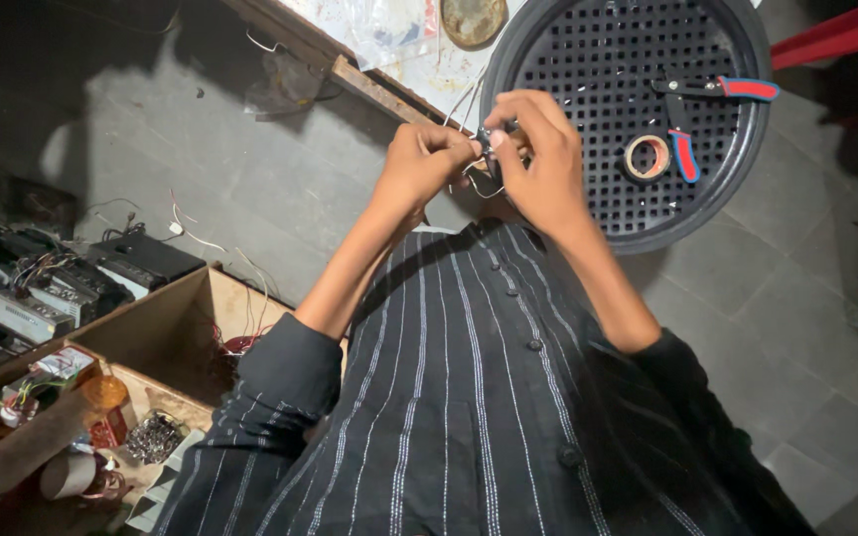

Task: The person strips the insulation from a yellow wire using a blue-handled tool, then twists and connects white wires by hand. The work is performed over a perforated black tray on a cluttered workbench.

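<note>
- I see both hands raised together over the near rim of the round black perforated tray (588,213), with a small dark part (489,144) pinched between them.
- The part sits right where the fingertips meet, so neither hand is nearer; thin pale wires (471,179) loop down from it and more run up toward the bench edge (369,84).
- I cannot tell the part's long axis; it is too small and mostly covered.
- My left hand (424,164) is closed narrow, fingertips pressed onto the part's left side.
- My right hand (538,149) curls over from the other side, fingers tight on the part and wires.
- Pliers (712,94) with red and blue grips and a tape roll (646,157) lie on the tray, beyond the right hand, untouched.
- A cardboard box (166,333) of parts sits well apart, low on the left.
</note>
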